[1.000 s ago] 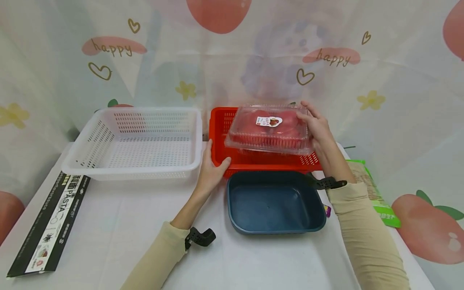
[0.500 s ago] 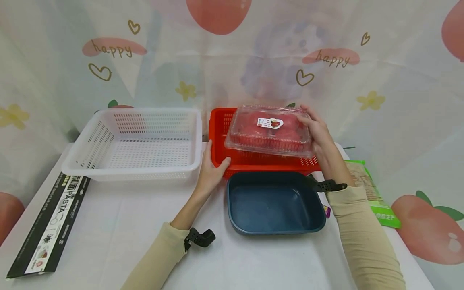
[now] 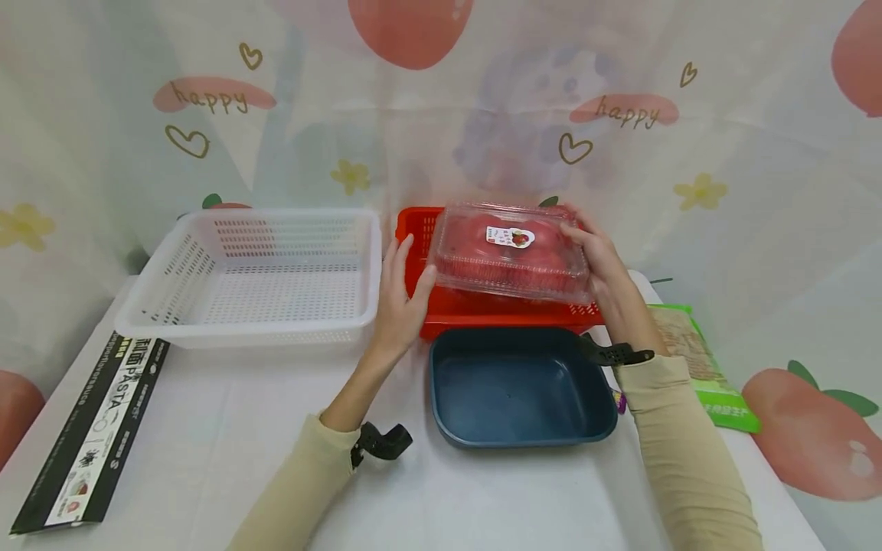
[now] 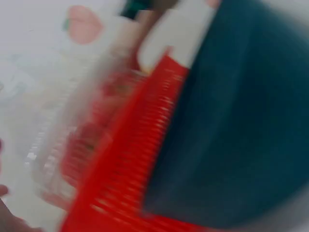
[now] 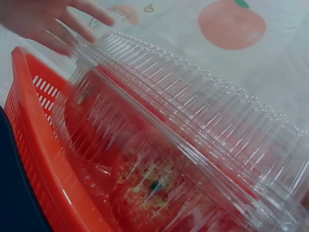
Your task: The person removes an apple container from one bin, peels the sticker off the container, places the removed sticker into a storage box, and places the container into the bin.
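Note:
A clear plastic clamshell box of red fruit (image 3: pixel 513 260), with a small white label on its lid, sits tilted over the red plastic basket (image 3: pixel 475 312). My right hand (image 3: pixel 602 256) grips the box's right end, thumb on top of the lid. At the opposite end, my left hand (image 3: pixel 402 302) is raised with its fingers spread, close to the box's left edge and over the basket's left rim. Through the clear wall in the right wrist view, round red fruit (image 5: pixel 145 188) with a green stem shows. The left wrist view is blurred.
A white perforated basket (image 3: pixel 248 333) stands left of the red one. In front of the red basket is a dark blue plastic basin (image 3: pixel 524 390). A black pasta box (image 3: pixel 96 432) lies at far left, a green-edged bag (image 3: pixel 703 367) at right beyond the right forearm.
My left hand has let go of the red basket's left rim and risen toward the box, fingers spreading. The right hand keeps hold of the box, which has barely shifted.

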{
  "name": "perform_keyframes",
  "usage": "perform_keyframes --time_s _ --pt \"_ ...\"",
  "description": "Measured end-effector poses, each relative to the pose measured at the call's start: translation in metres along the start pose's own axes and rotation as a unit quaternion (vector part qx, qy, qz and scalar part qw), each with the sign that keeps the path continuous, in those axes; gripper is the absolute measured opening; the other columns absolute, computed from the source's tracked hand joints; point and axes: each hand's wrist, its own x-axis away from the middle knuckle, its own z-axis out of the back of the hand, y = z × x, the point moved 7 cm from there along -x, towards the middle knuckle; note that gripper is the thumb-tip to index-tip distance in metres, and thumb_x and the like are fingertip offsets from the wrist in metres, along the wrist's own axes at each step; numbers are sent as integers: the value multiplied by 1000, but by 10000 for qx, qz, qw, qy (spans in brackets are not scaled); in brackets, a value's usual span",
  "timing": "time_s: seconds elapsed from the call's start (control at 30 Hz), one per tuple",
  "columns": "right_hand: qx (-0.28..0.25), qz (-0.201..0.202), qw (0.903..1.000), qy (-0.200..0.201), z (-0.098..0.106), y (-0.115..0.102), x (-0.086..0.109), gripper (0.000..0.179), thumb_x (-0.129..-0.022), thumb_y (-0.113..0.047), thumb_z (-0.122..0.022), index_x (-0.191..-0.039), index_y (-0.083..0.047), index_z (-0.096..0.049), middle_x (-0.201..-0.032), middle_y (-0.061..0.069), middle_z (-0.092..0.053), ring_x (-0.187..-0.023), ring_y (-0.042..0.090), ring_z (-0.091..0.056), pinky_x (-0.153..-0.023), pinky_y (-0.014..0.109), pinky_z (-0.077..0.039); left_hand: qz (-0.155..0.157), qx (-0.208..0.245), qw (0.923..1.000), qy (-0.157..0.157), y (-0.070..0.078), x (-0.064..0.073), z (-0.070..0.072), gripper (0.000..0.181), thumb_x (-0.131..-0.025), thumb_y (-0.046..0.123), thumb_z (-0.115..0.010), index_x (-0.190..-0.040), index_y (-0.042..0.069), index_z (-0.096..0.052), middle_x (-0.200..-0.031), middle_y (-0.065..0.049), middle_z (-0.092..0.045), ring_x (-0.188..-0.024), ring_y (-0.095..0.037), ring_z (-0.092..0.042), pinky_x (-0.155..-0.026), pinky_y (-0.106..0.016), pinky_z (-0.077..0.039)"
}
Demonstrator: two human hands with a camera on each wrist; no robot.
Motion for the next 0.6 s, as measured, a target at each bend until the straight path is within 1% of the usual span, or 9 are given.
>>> perform_keyframes --time_s 0.07,0.17,0.2,0.23,0.3,0.37,0.43,0.47,0.6 --pt "-48 6 10000 -23 -1 0 0 61 -91 -33 -64 -145 -46 -36 -154 -11 -26 -127 11 -36 -81 23 -57 450 283 9980 -349 1 -15 1 65 -95 46 -52 -152 31 -27 -160 1 -23 -143 -24 -29 -110 -52 -40" --pt "-69 48 10000 -40 -3 -2 0 61 -91 -33 -64 -144 -45 -37 -154 -11 -26 -128 12 -36 -81 23 -57 1111 585 9879 -911 -5 -39 -1 65 -95 53 -49 -152 35 -26 -155 -1 -33 -136 -26 -40 -107 -49 -44" --pt "-86 61 9999 -50 -4 -3 0 61 -91 -33 -64 -144 -45 -37 -154 -11 -27 -128 12 -36 -81 23 -57 1278 631 9842 -1052 -7 -44 -1 65 -94 55 -49 -152 36 -25 -153 -2 -37 -132 -26 -44 -105 -48 -46" --pt "-98 72 9999 -67 -5 -3 1 60 -92 -33 -64 -144 -45 -37 -153 -11 -27 -128 12 -36 -82 23 -57 1381 671 9813 -1159 -9 -49 -1 66 -94 55 -49 -152 36 -24 -150 -2 -40 -128 -25 -47 -104 -45 -48" --pt "-133 100 9998 -110 -8 -5 3 60 -92 -32 -63 -144 -45 -37 -152 -10 -28 -128 13 -37 -82 24 -58 1456 781 9778 -1290 -11 -57 0 66 -95 52 -50 -153 35 -25 -143 -4 -47 -119 -25 -54 -100 -42 -51" --pt "-177 108 9997 -159 -11 -6 5 58 -93 -31 -62 -144 -44 -37 -151 -10 -29 -128 13 -37 -81 24 -58 1439 856 9768 -1333 -10 -63 1 65 -95 50 -52 -152 33 -27 -139 -6 -50 -112 -26 -56 -98 -40 -52" --pt "-295 104 9992 -237 -13 -7 8 58 -94 -30 -61 -144 -43 -37 -148 -9 -31 -127 14 -38 -80 25 -58 1396 936 9763 -1365 -9 -66 1 64 -95 48 -53 -152 32 -29 -141 -6 -49 -111 -26 -56 -98 -41 -52" --pt "-354 116 9989 -286 -15 -7 9 57 -94 -29 -61 -144 -42 -38 -147 -9 -32 -126 14 -38 -80 25 -58 1361 977 9762 -1375 -8 -67 1 63 -95 47 -53 -151 31 -31 -139 -6 -50 -109 -25 -56 -96 -39 -53" --pt "-618 151 9968 -490 -22 -10 14 55 -96 -25 -59 -145 -40 -38 -142 -8 -37 -125 16 -39 -78 26 -59 1305 1016 9760 -1419 -4 -68 3 56 -95 47 -53 -148 35 -38 -145 -2 -47 -113 -24 -55 -97 -40 -52"
